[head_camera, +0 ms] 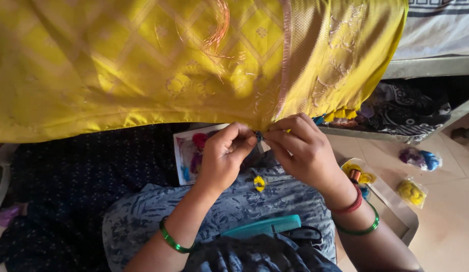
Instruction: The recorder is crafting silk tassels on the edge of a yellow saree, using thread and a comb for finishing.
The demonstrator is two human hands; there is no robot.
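Between the two hands, right at their meeting fingertips, sits the lower hem of a yellow silk cloth (194, 60) with a woven diamond pattern. The left hand (222, 156) is curled closed, thumb and forefinger pinched together on the hem edge; the right hand (300, 148) is likewise closed, its fingertips pinching the same spot from the other side, so the two nearly touch. Whatever small thing lies between the fingertips is too tiny to make out — only a dark speck shows there.

Just below the hands, on the blue patterned fabric covering the lap (264, 201), lies a small yellow tassel (259, 183). Nearer the body from there rests a teal comb (262, 226), with a pair of black-handled scissors (305, 234) just beside its right end. The left wrist wears a green bangle (171, 241); the right wrist has a red thread band (351, 204) and a green bangle (365, 229).

Behind the left hand, partly hidden by it, is an open white box (186, 156) holding pink and blue thread. Beside the right wrist sits a yellow thread bundle in clear wrap (358, 174) on a cardboard tray (395, 211). Farther right on the tiled floor (446, 231) lie two more packets — one purple and blue (421, 158), one yellow (412, 191). Above the right hand, a row of yellow tassels (340, 114) hangs from the cloth's bordered edge.
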